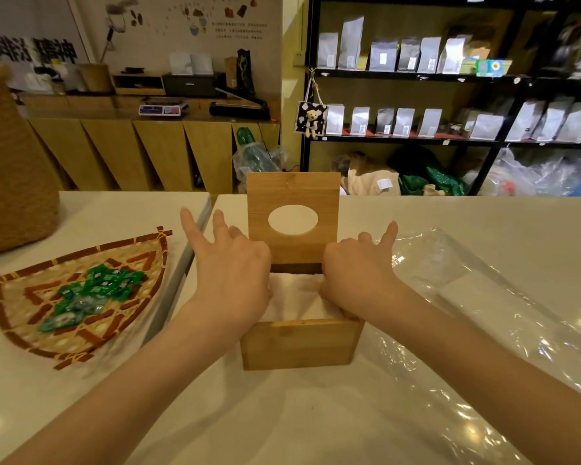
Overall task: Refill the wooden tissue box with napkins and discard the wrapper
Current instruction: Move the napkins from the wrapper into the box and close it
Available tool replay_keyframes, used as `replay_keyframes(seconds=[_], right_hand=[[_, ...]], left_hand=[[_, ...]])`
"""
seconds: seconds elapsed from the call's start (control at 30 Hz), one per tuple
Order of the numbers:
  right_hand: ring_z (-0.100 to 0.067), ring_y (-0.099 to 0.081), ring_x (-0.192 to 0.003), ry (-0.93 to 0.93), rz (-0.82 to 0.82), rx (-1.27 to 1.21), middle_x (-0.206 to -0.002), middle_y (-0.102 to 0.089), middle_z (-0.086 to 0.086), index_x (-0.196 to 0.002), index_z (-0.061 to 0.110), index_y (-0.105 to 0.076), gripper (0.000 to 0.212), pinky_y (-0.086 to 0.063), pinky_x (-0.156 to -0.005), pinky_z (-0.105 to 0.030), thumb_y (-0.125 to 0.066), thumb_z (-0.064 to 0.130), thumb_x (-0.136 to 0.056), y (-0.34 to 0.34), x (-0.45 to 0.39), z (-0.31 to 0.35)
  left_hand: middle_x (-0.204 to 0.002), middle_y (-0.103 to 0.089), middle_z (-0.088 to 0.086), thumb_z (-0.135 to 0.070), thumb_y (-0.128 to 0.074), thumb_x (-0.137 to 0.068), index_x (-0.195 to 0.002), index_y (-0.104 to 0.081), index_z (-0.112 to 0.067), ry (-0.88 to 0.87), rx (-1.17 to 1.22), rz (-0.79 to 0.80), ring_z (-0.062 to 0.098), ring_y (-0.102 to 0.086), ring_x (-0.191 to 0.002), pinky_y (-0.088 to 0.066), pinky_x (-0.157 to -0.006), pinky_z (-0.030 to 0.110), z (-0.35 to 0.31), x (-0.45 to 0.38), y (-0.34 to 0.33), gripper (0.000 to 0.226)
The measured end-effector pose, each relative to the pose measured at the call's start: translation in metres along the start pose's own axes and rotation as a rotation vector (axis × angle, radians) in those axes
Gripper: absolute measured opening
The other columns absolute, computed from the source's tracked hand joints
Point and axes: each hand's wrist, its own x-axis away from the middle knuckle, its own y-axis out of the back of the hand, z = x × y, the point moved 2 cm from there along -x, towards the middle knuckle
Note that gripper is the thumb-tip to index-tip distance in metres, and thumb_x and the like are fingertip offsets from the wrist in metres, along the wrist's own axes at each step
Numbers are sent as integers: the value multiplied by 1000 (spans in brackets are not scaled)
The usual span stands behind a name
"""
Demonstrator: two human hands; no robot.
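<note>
Both forearms reach in from the bottom edge to a wooden tissue box (299, 344) standing mid-table, its lid (293, 216) tipped up at the back

White napkins (296, 297) sit inside the box; the left hand (230, 266) and right hand (356, 273) press down on them from either side, index fingers splayed out and pointing away, the rest curled against the stack, gripping nothing that I can make out. A clear plastic wrapper (483, 313) lies spread on the table (299, 421) just right of the box, not yet thrown away. Risk, as I judge it: the stack looks bunched, so the lid may catch a crumpled corner when lowered, or the upright lid may drop on the knuckles. A woven tray (81, 297) of green candies (94, 297) sits to the left, well clear
</note>
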Motion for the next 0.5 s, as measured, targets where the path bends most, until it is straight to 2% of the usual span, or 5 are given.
replay_keyframes(seconds=[0.07,0.13,0.23,0.37,0.5], right_hand=[[-31,-49,-107,10,-80,-3,-58,-34,0,-56,17,-34,35,3,-107,-68,-53,17,-84,0,3,-1],[-31,-48,-111,14,-154,8,-63,-44,0,-53,18,-34,39,4,-108,-66,-53,20,-86,2,8,-2],[-31,-38,-127,26,-179,-10,-102,-62,-4,-74,18,-60,16,4,-109,-65,-53,24,-88,8,13,-5],[-33,-22,-137,82,78,-180,-126,-54,-6,-104,24,-66,26,-3,-109,-65,-63,34,-80,10,13,-8],[-40,-3,-142,113,306,-49,-144,-34,-12,-123,23,-54,50,1,-106,-71,-65,42,-78,3,7,-9]], left_hand=[[-127,-56,13,-30,-61,-81,-86,-64,-21,-2,16,-4,39,-15,-141,6,-103,72,2,-2,-1,10],[-128,-56,11,-31,-60,-82,-98,-66,-26,-9,43,39,38,-15,-141,4,-102,73,5,-3,-3,18],[-133,-50,10,-36,-60,-82,-105,-66,-27,-2,86,126,36,-11,-142,3,-102,74,5,-3,-3,25],[-150,-28,15,-46,-61,-78,-115,-59,-27,17,27,221,40,1,-142,4,-102,75,1,-5,-4,42],[-154,-16,17,-44,-63,-78,-121,-52,-24,-10,-21,316,43,7,-141,4,-100,77,-1,-6,-8,49]])
